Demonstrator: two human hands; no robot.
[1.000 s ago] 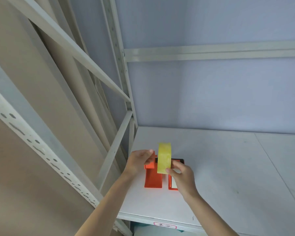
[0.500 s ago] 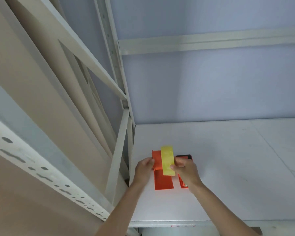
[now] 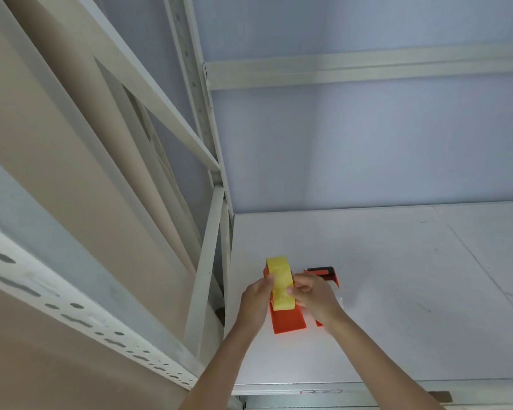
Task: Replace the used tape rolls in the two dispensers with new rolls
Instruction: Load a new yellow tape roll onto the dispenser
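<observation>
From my remote seat I count two hands, one yellow tape roll and two orange dispensers. Nearest me, my left hand (image 3: 256, 294) and right hand (image 3: 310, 292) both pinch the yellow tape roll (image 3: 280, 281), which stands on edge over the left dispenser (image 3: 288, 319), fingers curled against its two sides. The roll and my left hand cover that dispenser's upper part, so I cannot tell whether the roll is seated. The right dispenser (image 3: 323, 272) lies just beside it, mostly behind my right hand; only its dark far end and a sliver near my wrist show. Both sit on the white shelf (image 3: 397, 306), near its left corner by the metal upright (image 3: 203, 279). Beyond is the pale wall (image 3: 353, 149).
</observation>
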